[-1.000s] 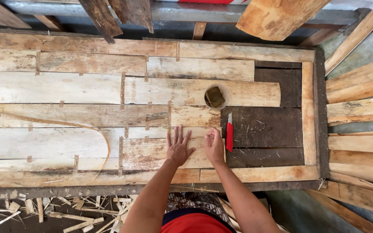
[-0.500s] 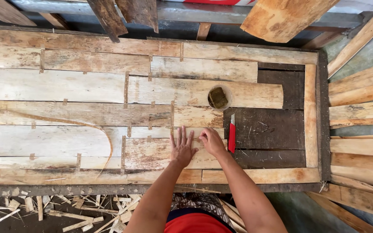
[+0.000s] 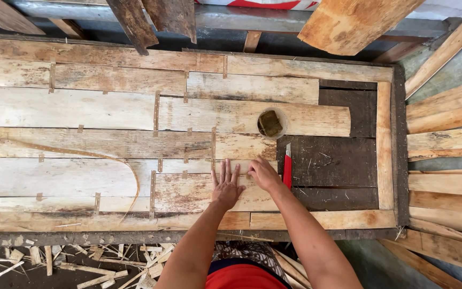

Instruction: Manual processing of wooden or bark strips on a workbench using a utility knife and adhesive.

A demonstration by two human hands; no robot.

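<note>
Thin pale wood veneer sheets (image 3: pixel 81 112) lie pieced together on a dark work table (image 3: pixel 343 160), joined by small strips of tape. My left hand (image 3: pixel 226 186) presses flat, fingers spread, on a veneer piece (image 3: pixel 188 190) near the front. My right hand (image 3: pixel 263 174) rests beside it with fingers curled on the seam at that piece's upper right edge; whether it pinches anything is not visible. A red-handled utility knife (image 3: pixel 287 168) lies just right of my right hand. A small round cup with a brownish sponge (image 3: pixel 270 123) stands behind it.
A thin curled veneer sliver (image 3: pixel 129 171) lies across the sheets at left. Wood planks (image 3: pixel 445 139) are stacked at the right. Boards (image 3: pixel 348 21) lean over the far edge. Wood scraps (image 3: pixel 81 262) litter the floor in front.
My right hand has slid left from beside the knife onto the seam, closer to my left hand. My left hand has stayed flat on the veneer.
</note>
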